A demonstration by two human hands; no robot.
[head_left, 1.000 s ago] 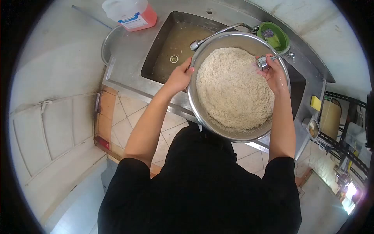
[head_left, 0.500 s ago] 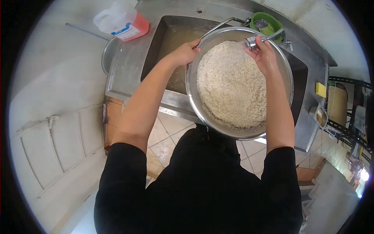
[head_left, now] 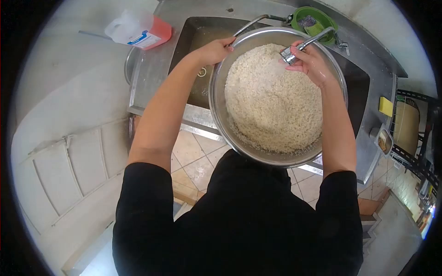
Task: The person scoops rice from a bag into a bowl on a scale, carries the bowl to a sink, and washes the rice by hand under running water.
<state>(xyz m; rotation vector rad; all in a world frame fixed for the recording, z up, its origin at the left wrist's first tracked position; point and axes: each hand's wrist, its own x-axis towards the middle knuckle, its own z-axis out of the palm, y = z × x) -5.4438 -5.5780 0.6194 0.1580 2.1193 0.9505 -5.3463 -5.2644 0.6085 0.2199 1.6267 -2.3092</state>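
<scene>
A large metal bowl (head_left: 215,99), heaped with pale rice (head_left: 271,108), is tilted over the sink (head_left: 184,34). My left hand (head_left: 212,53) is closed on the bowl's left rim, beside the end of a curved faucet spout (head_left: 258,19). Above the rice, my right hand (head_left: 313,66) has its fingers around the chrome head (head_left: 288,55) of a second faucet spout (head_left: 317,35). What looks like a misty spray comes from that head onto the grains. The bowl's near rim is close to my black clothing.
A jug of pink liquid (head_left: 156,33) stands on the metal counter (head_left: 147,69) at left. Behind the bowl sits a green basin (head_left: 329,20) with scrubbers. At right are a yellow sponge (head_left: 386,106), a small metal container (head_left: 383,140) and a black rack (head_left: 414,158).
The bowl has shifted slightly left with my left hand. My right hand has drawn the faucet head left and a little down over the rice. A pale ring now shows in the sink.
</scene>
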